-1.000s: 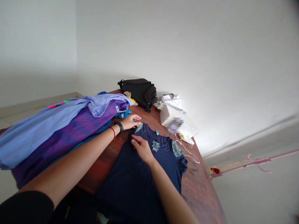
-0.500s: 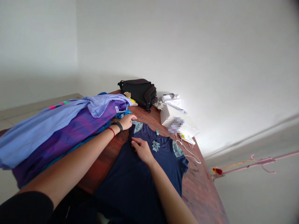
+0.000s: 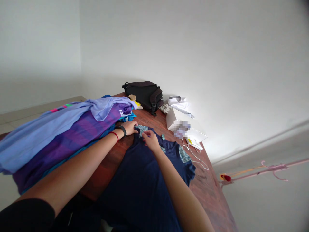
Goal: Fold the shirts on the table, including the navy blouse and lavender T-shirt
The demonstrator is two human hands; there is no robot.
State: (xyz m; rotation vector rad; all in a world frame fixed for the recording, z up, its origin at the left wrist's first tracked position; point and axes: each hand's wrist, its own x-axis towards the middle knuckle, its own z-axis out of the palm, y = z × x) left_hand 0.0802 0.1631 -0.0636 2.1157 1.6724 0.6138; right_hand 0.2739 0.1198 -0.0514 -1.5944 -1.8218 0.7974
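The navy top [image 3: 135, 183] lies spread on the wooden worktop [image 3: 205, 190], its neckline pointing away from the person and its lower part running out toward the near edge, where it falls into shadow. The left hand [image 3: 130, 128] is at the outer edge of the shoulder on the left side, thumb and fingers drawn narrow beside the patterned patch [image 3: 144, 130]; the right hand [image 3: 152, 141] rests over the upper chest, its thumb and fingertips near together just inside that same shoulder. At this range I cannot tell whether either hand has cloth pinched between the fingers. The top looks light, limp and stretchy, a thin knit that should bend at a touch, crease easily and slide a little over the smooth wood; nothing about it seems fragile. The shoulder seams, by the two patches, look like the surest places to take hold, since they probably keep their line better than the loose body. The neckline, with its small pale tag [image 3: 163, 137], would likely stretch if pulled.
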